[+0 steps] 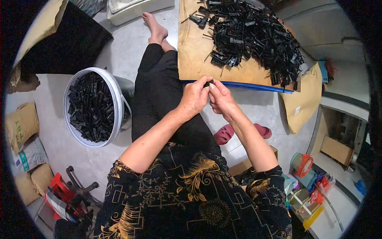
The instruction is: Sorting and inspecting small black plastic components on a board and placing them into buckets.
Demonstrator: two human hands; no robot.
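Both of my hands meet over my lap, close to the near edge of a wooden table [195,59]. Between the fingertips sits a small black plastic part [208,83], mostly covered by the fingers. My left hand [193,96] pinches it from one side, and my right hand [223,98] has its thumb and fingers closed on it from the other. Beyond them a heap of black plastic parts [248,38] with thin stems spreads over the tabletop. To my left stands a white bucket [119,107] nearly full of similar black pieces [90,107].
A blue strip [254,87] runs along the table's near edge. Maroon slippers [224,134] lie on the floor. A cardboard box [242,166] stands by my right side, brown sacks [24,123] at far left. Coloured bags and spools [308,187] sit at lower right.
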